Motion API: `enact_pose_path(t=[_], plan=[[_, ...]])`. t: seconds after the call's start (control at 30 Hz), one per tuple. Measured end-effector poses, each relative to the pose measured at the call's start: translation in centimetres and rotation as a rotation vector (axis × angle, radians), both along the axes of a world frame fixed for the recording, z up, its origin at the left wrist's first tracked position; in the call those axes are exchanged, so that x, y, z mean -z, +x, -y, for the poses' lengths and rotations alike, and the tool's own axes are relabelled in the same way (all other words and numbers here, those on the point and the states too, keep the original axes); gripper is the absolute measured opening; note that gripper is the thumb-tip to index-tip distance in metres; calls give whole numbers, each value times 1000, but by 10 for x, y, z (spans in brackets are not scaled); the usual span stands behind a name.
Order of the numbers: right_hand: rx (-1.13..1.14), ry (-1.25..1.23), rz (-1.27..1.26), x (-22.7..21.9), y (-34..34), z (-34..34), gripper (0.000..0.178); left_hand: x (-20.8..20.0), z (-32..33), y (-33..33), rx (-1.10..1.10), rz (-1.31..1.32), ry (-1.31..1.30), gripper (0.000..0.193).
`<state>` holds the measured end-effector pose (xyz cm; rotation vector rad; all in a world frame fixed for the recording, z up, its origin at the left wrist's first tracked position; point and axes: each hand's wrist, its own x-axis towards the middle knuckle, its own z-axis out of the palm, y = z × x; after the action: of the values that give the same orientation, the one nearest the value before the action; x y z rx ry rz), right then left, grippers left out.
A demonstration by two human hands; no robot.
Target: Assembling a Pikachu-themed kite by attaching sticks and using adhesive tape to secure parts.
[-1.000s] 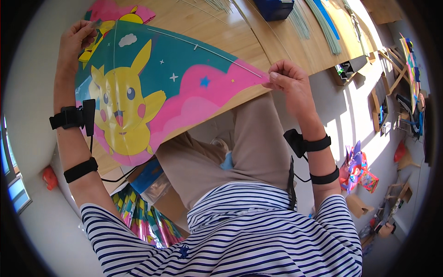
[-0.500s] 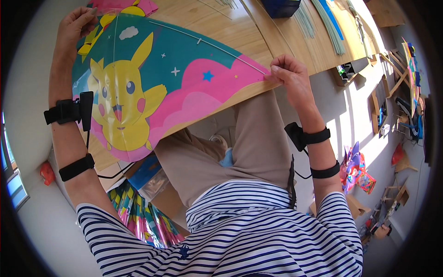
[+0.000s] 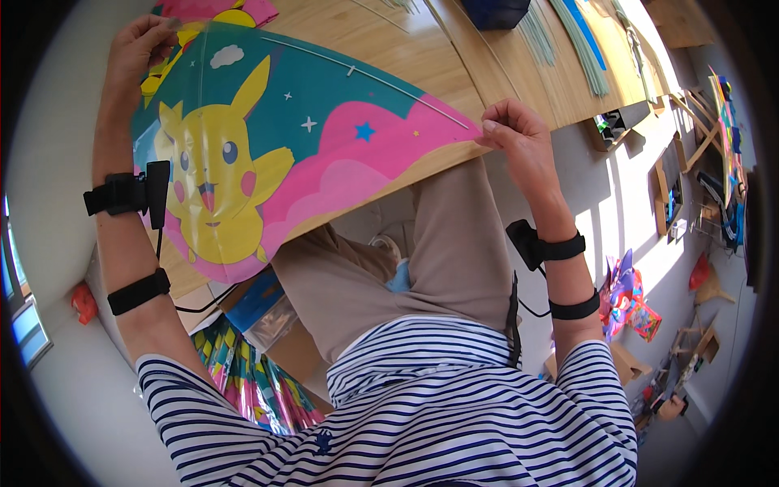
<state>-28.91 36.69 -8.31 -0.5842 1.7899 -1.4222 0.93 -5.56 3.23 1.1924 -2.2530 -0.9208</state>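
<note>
A kite sail (image 3: pixel 304 183) of thin shiny plastic lies across the near table edge. It is teal and pink, printed with a yellow long-eared cartoon animal, a cloud and stars. A thin white rod (image 3: pixel 389 85) runs along its far right edge, with a small cross-piece on it. At the far left, my left hand (image 3: pixel 139 49) is closed with the sail's upper tip between thumb and fingers. My right hand (image 3: pixel 519 142) pinches the pointed pink corner on the right, just beyond the rod's end.
Bundles of thin pale rods (image 3: pixel 580 49) and a dark blue box (image 3: pixel 495 11) lie on the wooden table (image 3: pixel 454 77). More printed sheets sit at the far left. Below the table, a pile of folded printed plastic (image 3: pixel 251 373) rests by my left side. Cartons and colourful items lie on the floor at right.
My right hand has shifted slightly right, and more of the pink corner shows between it and the rod's end. My left hand has moved slightly right, still holding the sail.
</note>
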Motion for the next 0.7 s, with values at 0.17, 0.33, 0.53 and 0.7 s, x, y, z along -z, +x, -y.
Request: enact_pose_path(t=[0.17,0.33,0.53,0.7], plan=[[70,128,-249,-9,5,-17,5,15,-19,-30,84,39,28,17],[58,123,-353,-10,4,-28,6,42,-19,-45,30,110,47,16],[40,128,-351,-11,5,-20,7,80,-9,-64,28,256,-73,16],[21,151,-378,-15,9,-9,6,106,3,-66,43,352,-250,17]])
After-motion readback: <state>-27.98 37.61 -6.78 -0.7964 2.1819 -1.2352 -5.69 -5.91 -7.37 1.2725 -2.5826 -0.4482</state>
